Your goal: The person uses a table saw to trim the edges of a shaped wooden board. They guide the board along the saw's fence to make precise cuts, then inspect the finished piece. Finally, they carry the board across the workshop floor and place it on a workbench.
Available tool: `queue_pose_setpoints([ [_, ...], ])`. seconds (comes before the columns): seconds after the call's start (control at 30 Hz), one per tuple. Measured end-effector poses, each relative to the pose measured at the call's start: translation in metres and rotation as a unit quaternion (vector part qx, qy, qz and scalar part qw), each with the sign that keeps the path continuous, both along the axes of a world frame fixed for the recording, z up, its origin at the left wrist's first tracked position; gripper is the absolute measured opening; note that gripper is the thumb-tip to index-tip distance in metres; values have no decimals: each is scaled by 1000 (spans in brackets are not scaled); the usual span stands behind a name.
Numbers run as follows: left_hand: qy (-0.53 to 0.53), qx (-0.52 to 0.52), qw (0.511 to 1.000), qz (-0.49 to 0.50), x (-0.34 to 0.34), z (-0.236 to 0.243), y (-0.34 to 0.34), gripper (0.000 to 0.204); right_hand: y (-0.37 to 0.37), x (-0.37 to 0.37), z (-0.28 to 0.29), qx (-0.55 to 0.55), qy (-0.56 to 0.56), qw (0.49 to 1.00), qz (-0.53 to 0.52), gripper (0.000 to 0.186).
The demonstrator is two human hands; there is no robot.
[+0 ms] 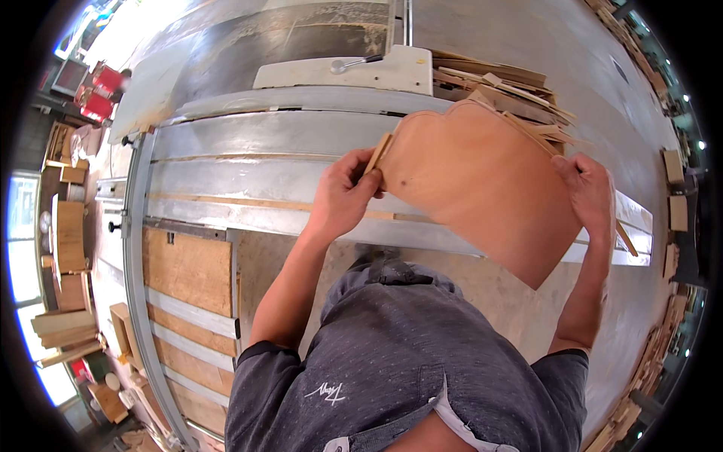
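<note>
A thin brown wooden panel [482, 181] with a scalloped far edge is held up, tilted, over the near side of a metal sliding table. My left hand [348, 192] pinches its left corner, where a short light wooden strip [378, 153] lies along the edge; whether the strip is fixed to the panel I cannot tell. Closed round the panel's right edge is my right hand [591, 194], its fingertips partly hidden. Another narrow strip [529, 134] runs along the panel's upper right edge. One dark spot marks the panel's face near my left hand.
Beneath the panel stretches the grooved metal table [248, 177], with a metal frame [135, 226] at its left. A pale guard with a lever [407, 71] stands beyond. Scrap wood strips [520, 83] are piled at the far right. A loose stick [626, 238] juts out beside my right forearm.
</note>
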State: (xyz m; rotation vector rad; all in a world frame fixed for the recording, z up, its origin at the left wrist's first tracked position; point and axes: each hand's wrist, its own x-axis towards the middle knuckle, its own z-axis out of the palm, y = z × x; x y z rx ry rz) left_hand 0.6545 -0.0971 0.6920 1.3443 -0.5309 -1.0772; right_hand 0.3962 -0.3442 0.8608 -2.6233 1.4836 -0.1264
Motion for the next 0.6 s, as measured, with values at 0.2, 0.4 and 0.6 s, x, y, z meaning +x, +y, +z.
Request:
queue_pose_setpoints([
  [0.2, 2, 4, 1000, 7, -5, -8, 7, 31, 11, -7, -4, 5, 13, 1000, -6, 62],
  [0.4, 42, -6, 999, -29, -7, 5, 10, 38, 15, -31, -16, 19, -8, 1000, -16, 61],
  [0.6, 73, -63, 994, -56, -11, -2, 20, 42, 11, -52, -29, 37, -39, 998, -13, 61],
])
